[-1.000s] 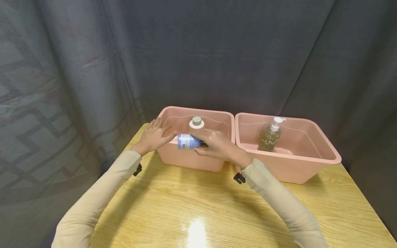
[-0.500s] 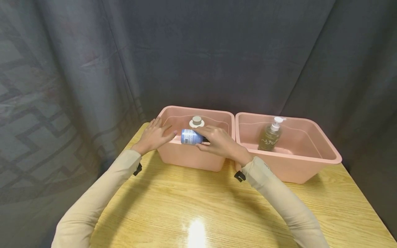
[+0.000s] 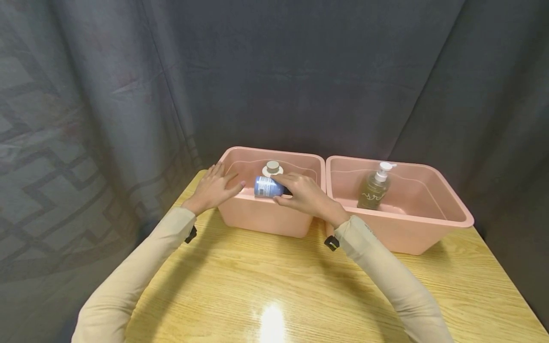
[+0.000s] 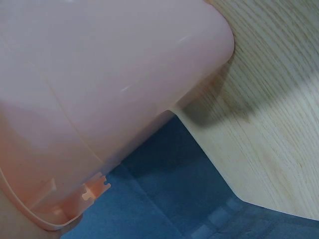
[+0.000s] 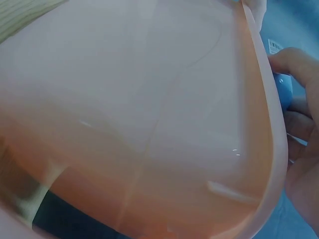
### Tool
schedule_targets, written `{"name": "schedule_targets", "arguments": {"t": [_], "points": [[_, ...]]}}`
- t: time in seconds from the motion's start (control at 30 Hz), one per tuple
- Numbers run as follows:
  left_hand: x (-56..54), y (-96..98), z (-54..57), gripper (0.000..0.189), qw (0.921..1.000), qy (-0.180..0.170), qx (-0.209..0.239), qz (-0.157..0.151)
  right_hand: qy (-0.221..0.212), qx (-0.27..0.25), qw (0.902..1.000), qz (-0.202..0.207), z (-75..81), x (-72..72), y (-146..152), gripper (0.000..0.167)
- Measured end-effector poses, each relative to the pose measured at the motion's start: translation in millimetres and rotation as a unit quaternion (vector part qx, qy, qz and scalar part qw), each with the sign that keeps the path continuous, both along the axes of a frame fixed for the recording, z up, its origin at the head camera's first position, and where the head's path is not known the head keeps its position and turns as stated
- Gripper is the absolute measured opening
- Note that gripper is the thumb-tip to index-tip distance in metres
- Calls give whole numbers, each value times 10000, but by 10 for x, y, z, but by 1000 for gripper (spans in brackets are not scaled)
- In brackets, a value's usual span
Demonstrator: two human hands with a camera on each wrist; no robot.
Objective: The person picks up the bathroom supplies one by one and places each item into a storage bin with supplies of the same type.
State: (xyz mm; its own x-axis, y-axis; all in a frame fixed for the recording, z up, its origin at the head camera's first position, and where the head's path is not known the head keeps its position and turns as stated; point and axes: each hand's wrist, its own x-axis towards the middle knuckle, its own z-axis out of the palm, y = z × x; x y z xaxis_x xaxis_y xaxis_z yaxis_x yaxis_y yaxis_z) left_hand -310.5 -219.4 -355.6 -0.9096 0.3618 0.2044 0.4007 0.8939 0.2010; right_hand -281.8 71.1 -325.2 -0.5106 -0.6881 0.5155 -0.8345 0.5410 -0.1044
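Observation:
My right hand (image 3: 302,193) grips a blue bottle (image 3: 268,187) with a white printed label, tipped onto its side above the front rim of the left pink bin (image 3: 261,216). Its dark neck end points into my palm. In the right wrist view, thumb and fingers close around the blue bottle (image 5: 283,90) behind the bin's rim. My left hand (image 3: 214,188) rests with spread fingers on the left rim of that same bin. Just behind the blue bottle, inside the bin, stands a white bottle (image 3: 272,168) with a greyish cap, its lower part hidden.
A second pink bin (image 3: 399,224) stands directly to the right, rim against rim. Inside it is a greenish pump bottle (image 3: 373,190) with a white pump head. Both bins stand on a wooden table (image 3: 240,281), with a dark curtain (image 3: 300,76) behind.
My right hand has moved the blue bottle slightly right and farther back over the left bin. The left hand has stayed on the rim.

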Motion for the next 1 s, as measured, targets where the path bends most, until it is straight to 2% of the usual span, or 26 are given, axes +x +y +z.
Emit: {"name": "schedule_targets", "arguments": {"t": [0.37, 0.63, 1.0], "points": [[-11, 0, -8, 80, 10000, 9, -21, 3, -13, -38, 10000, -55, -4, -49, 20, 54], [2, 7, 7, 80, 10000, -14, -14, 12, -225, -128, 9996, -65, -44, -110, 43, 54], [3, 2, 0, 82, 10000, -47, 13, 1, -753, -747, 9943, 139, -169, -159, 69, 51]]}}
